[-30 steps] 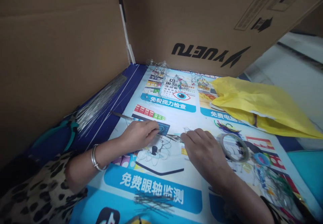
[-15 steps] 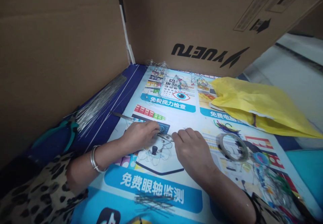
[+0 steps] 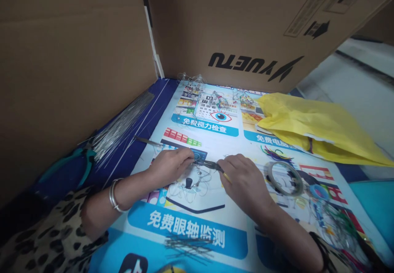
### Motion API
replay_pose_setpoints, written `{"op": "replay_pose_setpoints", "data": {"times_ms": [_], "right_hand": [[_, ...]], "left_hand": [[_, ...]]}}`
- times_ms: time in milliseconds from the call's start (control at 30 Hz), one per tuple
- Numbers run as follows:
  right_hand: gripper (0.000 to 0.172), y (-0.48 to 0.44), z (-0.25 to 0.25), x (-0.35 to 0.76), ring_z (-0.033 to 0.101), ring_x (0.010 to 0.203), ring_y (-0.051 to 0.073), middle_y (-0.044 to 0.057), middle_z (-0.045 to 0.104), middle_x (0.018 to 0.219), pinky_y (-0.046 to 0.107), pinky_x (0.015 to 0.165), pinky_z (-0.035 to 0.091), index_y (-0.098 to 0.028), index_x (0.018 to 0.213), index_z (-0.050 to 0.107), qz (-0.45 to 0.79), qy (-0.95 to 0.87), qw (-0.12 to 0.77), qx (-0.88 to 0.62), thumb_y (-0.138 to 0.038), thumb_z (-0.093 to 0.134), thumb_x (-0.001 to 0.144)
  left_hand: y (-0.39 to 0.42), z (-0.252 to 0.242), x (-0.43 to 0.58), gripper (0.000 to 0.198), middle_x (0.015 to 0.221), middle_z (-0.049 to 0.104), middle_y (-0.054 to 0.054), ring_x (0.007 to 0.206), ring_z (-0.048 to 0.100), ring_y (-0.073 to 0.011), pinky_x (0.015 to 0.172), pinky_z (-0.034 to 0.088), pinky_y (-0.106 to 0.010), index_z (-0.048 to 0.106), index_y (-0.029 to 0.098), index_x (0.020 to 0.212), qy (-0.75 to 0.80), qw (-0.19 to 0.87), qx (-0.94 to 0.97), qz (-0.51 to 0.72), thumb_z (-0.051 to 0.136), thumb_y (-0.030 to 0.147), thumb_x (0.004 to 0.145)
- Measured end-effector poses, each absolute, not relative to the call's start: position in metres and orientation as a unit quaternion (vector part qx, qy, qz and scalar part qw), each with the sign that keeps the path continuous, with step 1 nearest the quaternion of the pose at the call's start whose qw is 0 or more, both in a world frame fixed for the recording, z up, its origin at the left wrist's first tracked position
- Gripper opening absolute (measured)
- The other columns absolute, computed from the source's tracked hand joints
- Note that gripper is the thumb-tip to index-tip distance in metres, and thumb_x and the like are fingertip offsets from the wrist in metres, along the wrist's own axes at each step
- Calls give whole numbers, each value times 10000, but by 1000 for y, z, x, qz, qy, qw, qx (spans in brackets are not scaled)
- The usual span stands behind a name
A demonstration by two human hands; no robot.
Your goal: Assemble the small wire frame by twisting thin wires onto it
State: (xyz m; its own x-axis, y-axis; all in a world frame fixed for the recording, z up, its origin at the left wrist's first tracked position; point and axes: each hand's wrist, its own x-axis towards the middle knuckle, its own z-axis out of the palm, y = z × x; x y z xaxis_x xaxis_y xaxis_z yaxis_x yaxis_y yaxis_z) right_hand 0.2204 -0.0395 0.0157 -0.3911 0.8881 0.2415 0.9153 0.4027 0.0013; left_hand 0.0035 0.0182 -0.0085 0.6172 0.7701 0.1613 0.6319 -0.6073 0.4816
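My left hand (image 3: pixel 170 165) rests on the printed poster (image 3: pixel 191 223) with its fingers pinched on a thin wire piece (image 3: pixel 192 184) of looped silver wire with a dark bead. My right hand (image 3: pixel 244 178) is closed round small pliers (image 3: pixel 211 165), whose dark jaws point left and meet the wire near my left fingertips. The two hands sit close together at the middle of the poster. A silver bangle (image 3: pixel 114 195) circles my left wrist.
Cardboard walls (image 3: pixel 76 59) stand behind and to the left. A bundle of straight silver wires (image 3: pixel 121 123) and teal-handled pliers (image 3: pixel 74 164) lie at the left. A yellow plastic bag (image 3: pixel 317 127) lies at the right, with a tape roll (image 3: pixel 283 178) and coloured wire bits (image 3: pixel 335 223) nearer. Short dark wire pieces (image 3: pixel 187 246) lie in front.
My right hand moved left towards my left hand, then drew back slightly to the right, with the pliers' jaws staying at the wire. My left hand stayed put.
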Motion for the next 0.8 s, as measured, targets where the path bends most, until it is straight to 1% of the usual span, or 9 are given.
{"op": "replay_pose_setpoints", "data": {"times_ms": [100, 233, 400, 600, 800], "right_hand": [[139, -38, 12, 217, 462, 783, 186, 48, 589, 774, 300, 671, 285, -175, 816, 622, -60, -839, 74, -536, -102, 513, 771], [120, -36, 10, 213, 456, 796, 193, 51, 587, 787, 306, 685, 281, -176, 820, 619, -50, -846, 67, -527, -114, 525, 778], [133, -33, 15, 219, 456, 803, 191, 52, 587, 791, 302, 694, 281, -171, 826, 625, -44, -847, 75, -524, -107, 516, 786], [132, -40, 29, 221, 454, 784, 184, 44, 575, 758, 300, 676, 277, -174, 817, 622, -58, -843, 110, -524, -109, 514, 777], [119, -41, 18, 210, 423, 738, 188, 39, 561, 738, 319, 652, 247, -187, 764, 586, -92, -849, 59, -516, -97, 512, 784]], "left_hand": [[19, -10, 3, 119, 749, 613, 11, 655, 569, -119, 592, 403, -211, 530, 185, 855, 390, 200, 878, 195, 434, 239, 900], [18, -11, 2, 133, 742, 600, 8, 671, 569, -122, 604, 406, -214, 531, 183, 846, 375, 206, 880, 206, 429, 245, 904], [18, -11, 3, 128, 719, 583, 8, 649, 560, -123, 586, 396, -216, 526, 178, 835, 368, 188, 887, 204, 430, 235, 897], [18, -10, 4, 94, 690, 583, 22, 602, 547, -108, 549, 369, -206, 511, 178, 807, 389, 176, 878, 217, 450, 209, 872], [17, -11, 5, 105, 685, 588, 20, 599, 544, -108, 552, 376, -212, 520, 178, 803, 388, 166, 879, 220, 454, 216, 876]]}}
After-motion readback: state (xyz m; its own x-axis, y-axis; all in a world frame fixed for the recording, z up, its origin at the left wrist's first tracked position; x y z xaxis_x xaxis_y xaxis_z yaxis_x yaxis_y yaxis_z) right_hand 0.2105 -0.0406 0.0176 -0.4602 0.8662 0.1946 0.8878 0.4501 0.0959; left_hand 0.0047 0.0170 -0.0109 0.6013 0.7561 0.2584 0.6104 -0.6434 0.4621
